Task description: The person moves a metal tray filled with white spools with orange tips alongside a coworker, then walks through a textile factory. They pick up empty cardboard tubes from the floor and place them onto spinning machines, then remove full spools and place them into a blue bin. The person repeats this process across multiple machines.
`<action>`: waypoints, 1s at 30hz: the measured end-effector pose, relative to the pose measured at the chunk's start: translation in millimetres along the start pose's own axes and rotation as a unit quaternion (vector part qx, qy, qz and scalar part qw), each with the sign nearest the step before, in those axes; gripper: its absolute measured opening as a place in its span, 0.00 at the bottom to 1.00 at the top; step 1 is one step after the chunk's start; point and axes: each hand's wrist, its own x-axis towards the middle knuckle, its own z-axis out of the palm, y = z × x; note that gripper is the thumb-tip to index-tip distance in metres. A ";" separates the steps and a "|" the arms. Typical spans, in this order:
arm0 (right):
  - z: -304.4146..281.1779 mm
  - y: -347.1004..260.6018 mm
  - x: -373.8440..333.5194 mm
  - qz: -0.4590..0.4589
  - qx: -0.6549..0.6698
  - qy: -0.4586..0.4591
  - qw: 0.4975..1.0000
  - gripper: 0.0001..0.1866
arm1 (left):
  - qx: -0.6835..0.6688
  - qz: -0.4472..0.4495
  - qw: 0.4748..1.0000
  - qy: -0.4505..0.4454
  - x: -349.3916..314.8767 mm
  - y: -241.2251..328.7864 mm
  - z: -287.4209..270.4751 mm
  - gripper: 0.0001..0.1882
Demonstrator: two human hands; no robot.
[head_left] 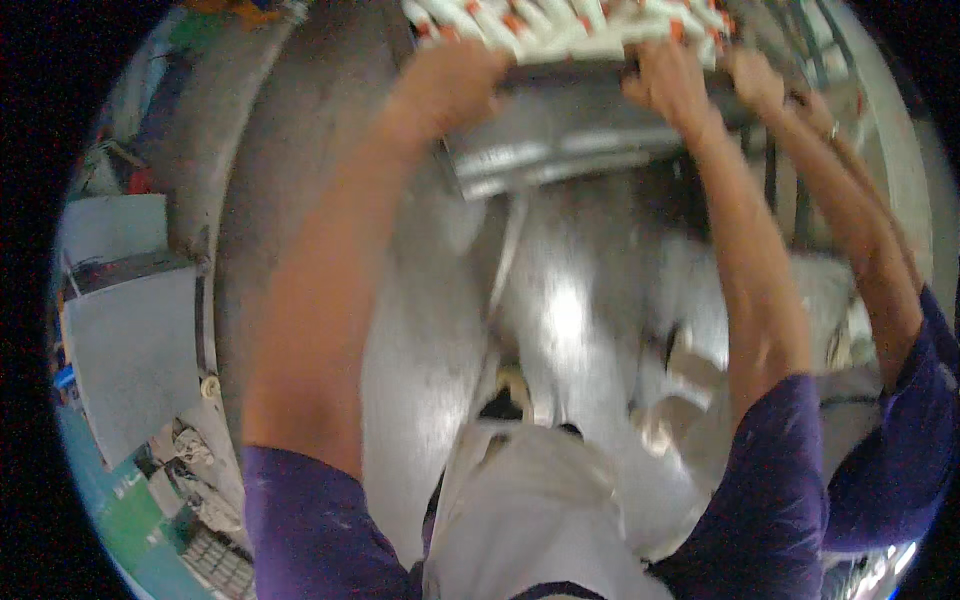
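Both my arms reach forward to a grey metal bin (570, 125) at the top of the view. My left hand (455, 85) is closed around the left part of its near rim. Farther right, my right hand (672, 85) is wrapped over the same rim. Many white, tube-like pieces with orange parts (560, 28) lie packed in the bin, partly cut off by the upper edge of the picture; their kind I cannot make out. Motion blurs my left hand and forearm somewhat.
Close on my right, a co-worker in a dark blue sleeve has a hand (755, 82) at the bin's rim. A grey box-like cabinet (135, 350) stands at left, with rags (200, 490) below it. Light-coloured bundles (690, 370) lie at lower right on the shiny grey floor (420, 330).
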 end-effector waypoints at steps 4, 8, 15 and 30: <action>-17.2 -16.2 -16.5 0.066 0.059 -0.031 0.996 0.13 | -0.038 -0.032 0.999 0.003 -8.6 16.3 7.4 0.16; -29.2 -35.1 -22.8 0.075 0.022 -0.087 0.993 0.13 | -0.035 -0.050 0.996 -0.064 -23.1 14.1 12.8 0.15; -9.0 -23.3 -13.8 0.001 0.131 -0.031 0.991 0.14 | -0.025 -0.113 0.993 -0.031 -15.5 7.3 20.6 0.16; -6.9 -26.9 -9.4 -0.045 0.099 0.007 0.994 0.19 | -0.050 -0.161 0.986 0.003 -18.8 0.7 35.3 0.16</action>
